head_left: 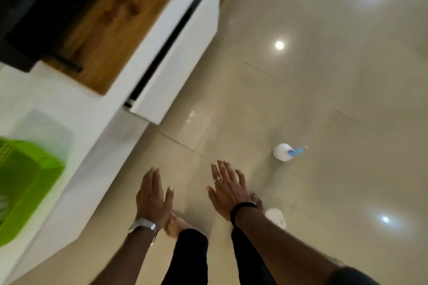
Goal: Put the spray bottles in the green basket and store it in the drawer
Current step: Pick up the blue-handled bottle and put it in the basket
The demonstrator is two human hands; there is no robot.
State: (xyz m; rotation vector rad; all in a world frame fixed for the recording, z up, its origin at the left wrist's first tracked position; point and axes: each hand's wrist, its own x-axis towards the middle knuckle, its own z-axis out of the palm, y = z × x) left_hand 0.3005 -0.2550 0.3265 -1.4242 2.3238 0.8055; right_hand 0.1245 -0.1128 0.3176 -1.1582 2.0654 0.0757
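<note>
Looking down through the head camera, you have both hands out flat over the floor (335, 76) with nothing in them: the left hand (152, 196) and the right hand (228, 188) each show an open grip, fingers spread, palms down. One spray bottle (283, 151), white with a blue trigger head, stands upright on the tiles well ahead of your right hand; a second white bottle (276, 217) sits just beside your right wrist and is partly hidden by the forearm, so you cannot tell which way its nozzle faces. The green basket (27, 183) rests on the white cabinet top (92, 146) at your far left, well apart from both bottles; a pale object shows at its edge, too blurred to name. The white drawer (180, 58) is slightly pulled out further along the same unit. Since the near bottle is closest, you would do well to take it first with the right hand, closing around the body below the trigger so it does not spray or tip. Then reach for the far bottle, keeping it upright, and carry both across to the basket rather than sliding them. The picture is motion-blurred, so steady your head before you reach.
</note>
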